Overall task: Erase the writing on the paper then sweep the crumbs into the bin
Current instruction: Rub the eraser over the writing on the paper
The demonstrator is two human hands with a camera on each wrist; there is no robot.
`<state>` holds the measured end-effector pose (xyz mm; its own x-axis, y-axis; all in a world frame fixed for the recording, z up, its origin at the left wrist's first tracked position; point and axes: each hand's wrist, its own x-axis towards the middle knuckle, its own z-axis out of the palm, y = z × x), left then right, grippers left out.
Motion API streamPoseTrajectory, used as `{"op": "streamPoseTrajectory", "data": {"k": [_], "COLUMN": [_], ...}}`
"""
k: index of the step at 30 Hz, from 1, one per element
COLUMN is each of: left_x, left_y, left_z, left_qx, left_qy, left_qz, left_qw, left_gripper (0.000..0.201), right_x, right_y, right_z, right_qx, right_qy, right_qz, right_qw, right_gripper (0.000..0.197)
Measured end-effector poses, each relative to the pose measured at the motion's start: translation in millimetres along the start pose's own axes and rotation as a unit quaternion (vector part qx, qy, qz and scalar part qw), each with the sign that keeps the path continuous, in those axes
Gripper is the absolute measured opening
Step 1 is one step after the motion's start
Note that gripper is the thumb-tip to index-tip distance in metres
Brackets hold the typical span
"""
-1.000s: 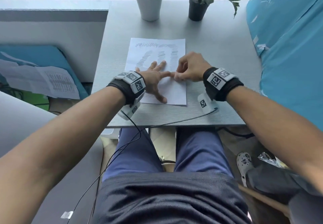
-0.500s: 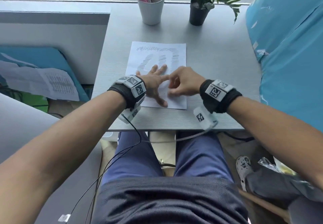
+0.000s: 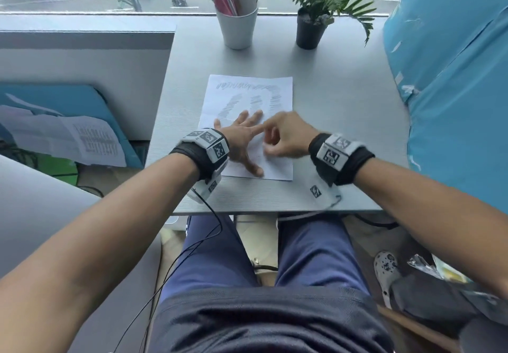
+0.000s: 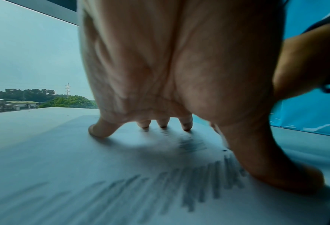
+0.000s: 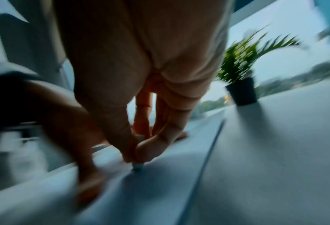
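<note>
A white sheet of paper [image 3: 277,88] with grey pencil scribbles [image 3: 233,105] lies in the middle of the grey desk [image 3: 343,121]. My left hand [image 3: 242,135] lies flat on the sheet's lower half with spread fingers [image 4: 102,129], pressing it down. Close to its right, my right hand [image 3: 277,138] has thumb and fingertips pinched on a small eraser [image 5: 138,166] whose tip touches the paper near the sheet's right side. In the left wrist view the scribbles [image 4: 198,182] run below the palm. The right wrist view is blurred by motion.
A white cup of pens [image 3: 237,19] and a potted plant [image 3: 310,28] stand at the desk's back edge by the window. A blue covered mass [image 3: 453,91] borders the desk on the right. Papers [image 3: 82,138] lie on a blue surface lower left.
My right hand with the eraser has slid back along the paper toward me and slightly left, then sits beside the left index finger. The left hand stays pressed on the sheet.
</note>
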<state>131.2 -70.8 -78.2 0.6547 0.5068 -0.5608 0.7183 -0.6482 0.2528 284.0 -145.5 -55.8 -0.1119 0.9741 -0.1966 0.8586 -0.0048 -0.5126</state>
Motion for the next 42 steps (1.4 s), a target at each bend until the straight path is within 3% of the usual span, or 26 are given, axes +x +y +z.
{"op": "streamPoseTrajectory", "data": {"k": [2,5,7,11,14,16,20,21,23,25,28,30,35,40,42], "left_x": [1,1,0,0,-1,-2,0,0,0,1,2,1,-1,1,2], "left_y": [-1,0,1,1,2,2,0,1,3,3,3,1,3,0,1], "left_z": [0,-1,-1,-1,-2,-1,1,0,-2,-4,-2,-1,-2,0,-1], "left_qx": [-0.003,0.0,-0.001,-0.003,0.002,-0.002,-0.01,-0.008,-0.007,-0.012,-0.004,-0.004,0.001,0.006,0.006], "left_qy": [-0.001,-0.003,-0.003,-0.006,-0.006,-0.006,-0.009,-0.009,-0.008,-0.005,-0.009,-0.01,-0.013,-0.016,-0.015], "left_qz": [-0.002,0.0,-0.003,-0.004,-0.004,-0.005,-0.004,-0.003,-0.003,-0.005,-0.006,-0.007,-0.003,-0.009,-0.004], "left_qw": [1.0,1.0,1.0,1.0,1.0,1.0,1.0,1.0,1.0,1.0,1.0,1.0,1.0,1.0,1.0], "left_gripper": [0.136,0.132,0.133,0.137,0.136,0.137,0.139,0.138,0.137,0.136,0.139,0.14,0.136,0.139,0.138], "right_x": [-6,16,17,-3,20,21,-7,-3,15,21,-4,-5,19,-6,9], "right_y": [-5,14,12,-6,18,18,-6,-1,18,25,4,1,25,6,20], "right_z": [7,-19,-20,7,-24,-28,5,-2,-25,-35,-4,1,-28,1,-16], "right_qx": [0.006,0.03,0.018,0.009,0.024,0.006,0.014,0.015,0.012,-0.002,0.0,0.003,0.017,0.022,0.018], "right_qy": [-0.059,0.023,0.042,-0.083,0.016,0.044,-0.081,-0.077,0.006,0.053,-0.041,-0.088,0.043,-0.076,-0.01], "right_qz": [-0.013,0.05,0.044,-0.017,0.058,0.057,-0.035,-0.017,0.039,0.051,-0.015,-0.022,0.04,-0.012,0.024], "right_qw": [0.998,0.998,0.998,0.996,0.998,0.997,0.996,0.997,0.999,0.997,0.999,0.996,0.998,0.997,0.999], "right_gripper": [0.009,0.01,0.008,0.009,0.011,0.01,0.014,0.012,0.009,0.008,0.01,0.012,0.01,0.01,0.009]}}
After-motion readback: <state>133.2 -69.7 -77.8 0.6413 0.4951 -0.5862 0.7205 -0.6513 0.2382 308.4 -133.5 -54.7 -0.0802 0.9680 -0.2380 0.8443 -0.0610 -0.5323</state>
